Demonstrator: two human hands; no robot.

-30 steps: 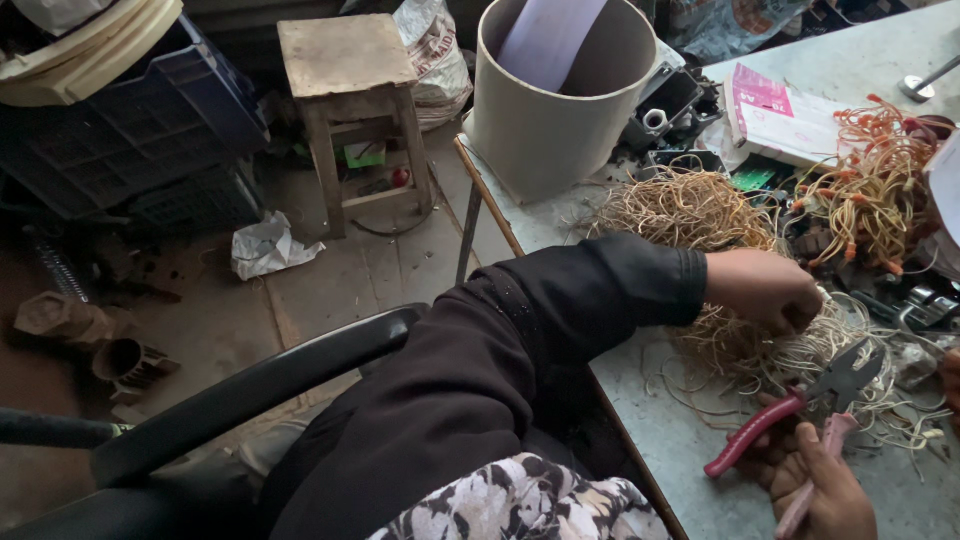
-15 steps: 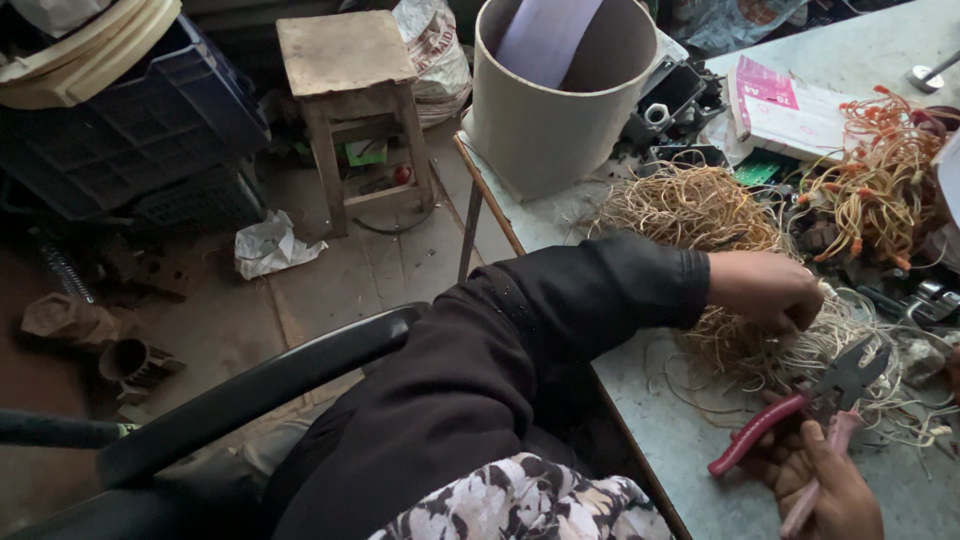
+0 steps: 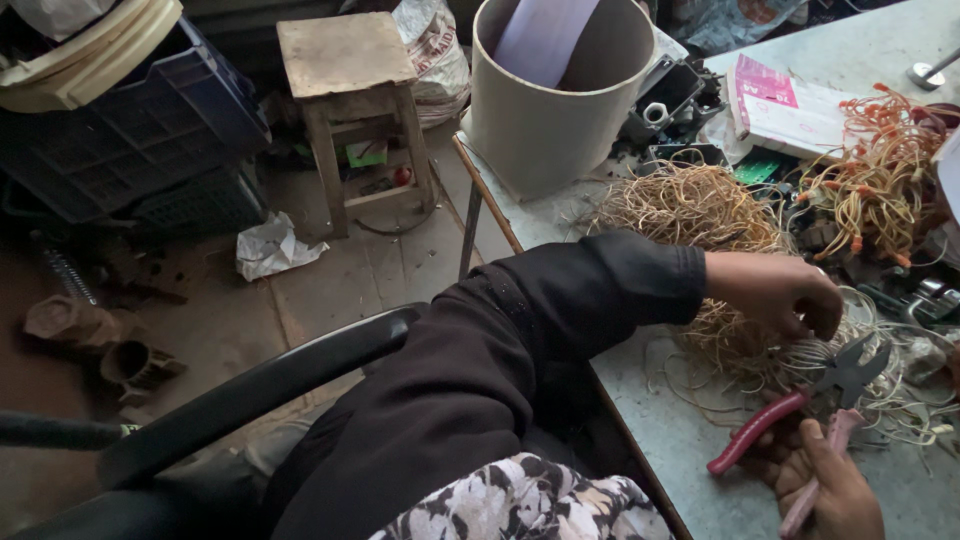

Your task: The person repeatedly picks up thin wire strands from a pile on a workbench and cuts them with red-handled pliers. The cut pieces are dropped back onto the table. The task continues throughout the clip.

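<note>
My left hand (image 3: pixel 778 293), in a black sleeve, reaches across the grey table (image 3: pixel 690 450) and pinches pale yellow wires (image 3: pixel 700 215) from a tangled heap. The fingertips hold a few strands just above the open jaws of pink-handled pliers (image 3: pixel 790 415). At the bottom edge my right hand (image 3: pixel 825 490) grips the pliers' handles. The jaws point up towards the left hand's fingers, with thin wire strands lying around them.
A large beige bucket (image 3: pixel 545 120) stands at the table's far corner. Orange-tipped wires (image 3: pixel 875 190), a pink-and-white booklet (image 3: pixel 785 110) and dark electronic parts (image 3: pixel 680 95) crowd the table's back. On the floor are a wooden stool (image 3: pixel 350 90), blue crates (image 3: pixel 130 140) and crumpled paper (image 3: pixel 270 250). A black chair armrest (image 3: pixel 250 390) is at my left.
The left hand has shifted slightly along the wire heap, staying pinched on strands. The pliers remain in the right hand, jaws open near the left fingertips.
</note>
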